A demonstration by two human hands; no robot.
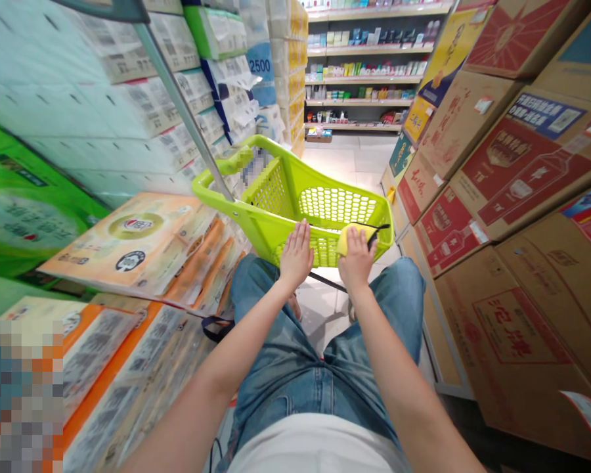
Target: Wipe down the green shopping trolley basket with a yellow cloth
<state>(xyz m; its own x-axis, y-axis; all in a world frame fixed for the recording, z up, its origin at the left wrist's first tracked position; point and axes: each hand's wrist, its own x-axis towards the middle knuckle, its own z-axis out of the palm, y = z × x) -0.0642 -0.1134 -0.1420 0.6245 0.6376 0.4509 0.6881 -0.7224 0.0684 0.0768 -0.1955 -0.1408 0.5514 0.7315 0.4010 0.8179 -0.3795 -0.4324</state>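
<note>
A lime-green plastic shopping basket [276,223] with perforated walls and a long metal pull handle [182,105] stands before my knees. My left hand [297,253] lies flat with fingers stretched out against its near side, holding nothing. Beside it, my right hand [356,257] presses a yellow cloth [343,243] onto the rim of that same side, near the right corner. The cloth has a dark edge or strap that sticks out to the right of my fingers. Part of the cloth is hidden under my hand.
Packs of paper goods [128,243] are stacked at the left, close to the basket. Cardboard cartons [517,315] form a tall wall on the right. Shelves of small bottles and boxes [369,69] stand at the aisle's far end, beyond the pale tiled floor [359,161].
</note>
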